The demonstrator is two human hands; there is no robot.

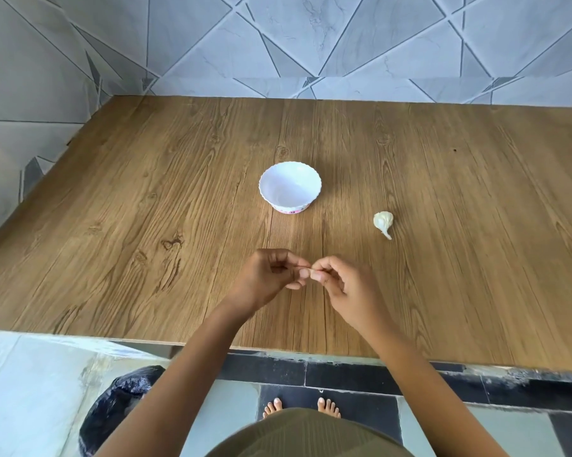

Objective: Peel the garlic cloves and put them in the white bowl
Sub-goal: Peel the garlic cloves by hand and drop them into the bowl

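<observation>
Fingers (317,276) of L hand (268,275) & R hand (347,286) curl tip-to-tip, pinching a tiny clove (307,268), mostly hidden, prob. to pick skin off, just nearside of white bowl (312,192). Garlic bulb (383,221) waits on tabletop (146,209) right of bowl, handy.

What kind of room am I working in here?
Probably a home kitchen: a wood-grain counter against tiled walls, a white bowl and garlic bulb laid out, a lined bin on the floor.
</observation>
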